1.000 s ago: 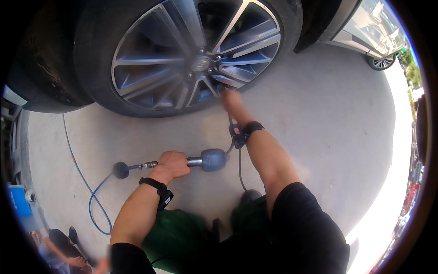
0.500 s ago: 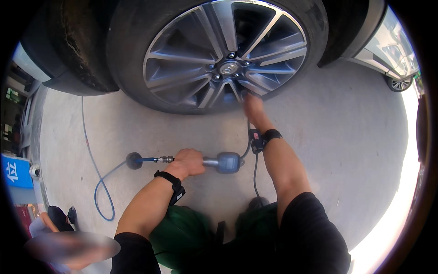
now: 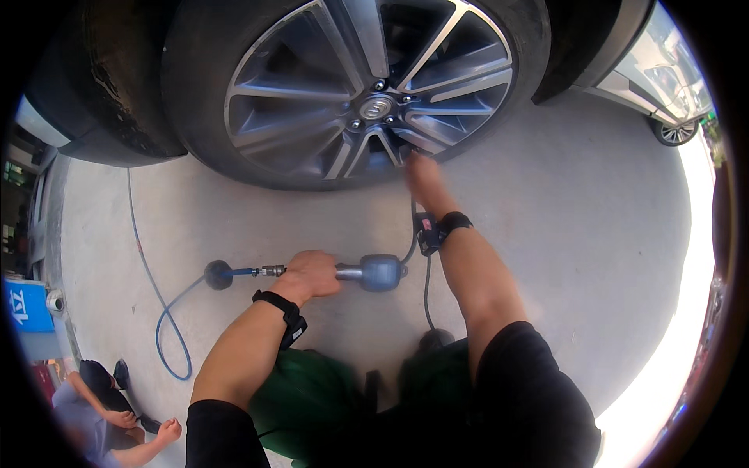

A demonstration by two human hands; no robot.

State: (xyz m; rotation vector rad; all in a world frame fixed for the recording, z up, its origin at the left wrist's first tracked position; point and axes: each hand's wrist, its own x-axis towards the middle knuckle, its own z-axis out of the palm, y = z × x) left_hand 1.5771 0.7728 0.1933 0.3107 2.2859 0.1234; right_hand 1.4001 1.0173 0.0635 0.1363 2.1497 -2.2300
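My left hand (image 3: 311,274) is wrapped round the metal handle of a tyre inflator (image 3: 380,273), a blue gauge body held level above the concrete floor. A blue air hose (image 3: 243,272) joins the handle's left end through a metal coupling. From the gauge's right end a dark hose (image 3: 411,245) runs up toward the wheel. My right hand (image 3: 429,184) reaches to the lower edge of the spoked alloy wheel (image 3: 360,145), fingers closed at the rim. What those fingers hold is hidden. The black tyre (image 3: 226,168) stands upright on the floor.
A dark round ball (image 3: 218,274) sits on the air hose, which loops over the floor at left. A person (image 3: 109,421) sits or crouches at lower left. Another car's wheel (image 3: 676,131) shows at far right. A blue sign (image 3: 30,306) stands at left.
The whole view has shifted slightly, moving the wheel and both hands a little left. My left hand still grips the inflator and my right hand stays at the rim.
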